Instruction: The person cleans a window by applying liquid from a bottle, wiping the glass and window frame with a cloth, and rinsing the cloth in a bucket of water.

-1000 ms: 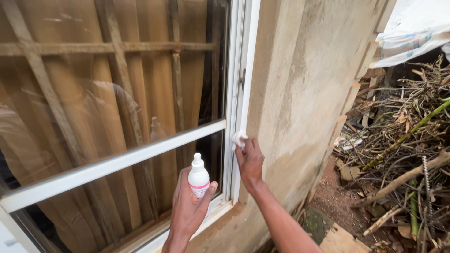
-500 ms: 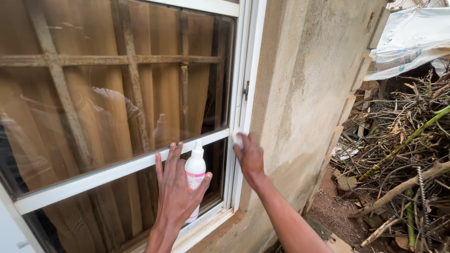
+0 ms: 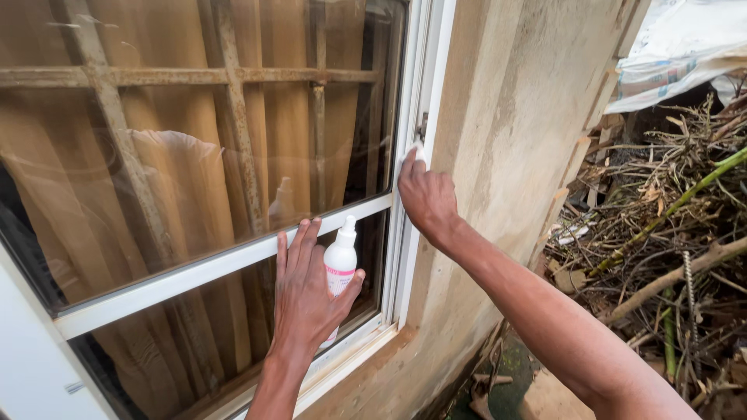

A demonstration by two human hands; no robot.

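Outside a sliding window, right hand (image 3: 426, 198) now higher on the white upright of the window frame (image 3: 411, 257) than a second ago, up from the level of the middle rail (image 3: 194, 272) to just under the small dark latch (image 3: 422, 124). Fingers (image 3: 408, 165) curled and pressed to the frame; white wad seen under them a second ago now hidden, so impossible to tell whether anything remains pinched there. Lower stretch of the upright already passed, by this judgement, with the latch and the length above it not yet reached.

Left hand (image 3: 303, 299) also changed: earlier lifted off the pane around the spray bottle (image 3: 340, 264), now laid flat on the lower glass (image 3: 233, 327), four fingers spread up to the rail, bottle clamped upright between thumb and palm, nozzle touching the rail's lower edge.

Behind the glass, a rusty grille (image 3: 233, 75) and tan curtain (image 3: 288, 140), with reflections over both. To the right, a rough plastered wall (image 3: 513, 140), close beside the frame. Beyond the wall's corner, a heap of dry branches (image 3: 669, 218) under a white sheet (image 3: 685, 47), well apart from both hands. In the way of the right hand: only the latch, standing out from the frame directly above the fingertips.
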